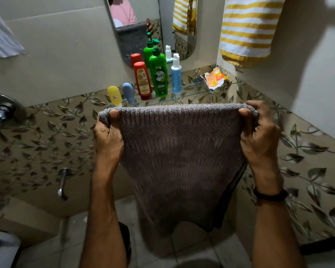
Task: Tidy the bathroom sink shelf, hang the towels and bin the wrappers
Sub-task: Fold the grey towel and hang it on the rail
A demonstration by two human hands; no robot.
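Grey ribbed terry towel (182, 161): held at centre frame, spread flat by its top edge, lower part hanging free toward the tiled floor; not yet on any rail.
Left hand (108, 136): closed on the towel's top corner at 9 o'clock, thumb over the front face.
Right hand (259, 140): clamped on the opposite top corner at 3 o'clock; a dark band circles the wrist.
Yellow-and-white striped towel (248, 29): already hanging on the wall at 1 o'clock.
Glass shelf (193, 91): at 12 o'clock, just beyond the towel's top edge.
Bottles on shelf: red bottle (142, 82), green pump bottle (160, 74) and pale blue bottle (176, 76) upright in a row; yellow capsule-shaped container (115, 95) and blue one (128, 92) beside them at 11 o'clock.
Crumpled orange-and-white wrapper (215, 78): lying on the shelf at 1 o'clock, not binned.
Progress, as judged: one towel hung, bottles seemingly ordered; grey towel and wrapper remain.
Obstruction: the spread towel hides whatever lies below it; no free rail or bin is in view.
Mirror (151, 28): above the bottles at 12 o'clock.
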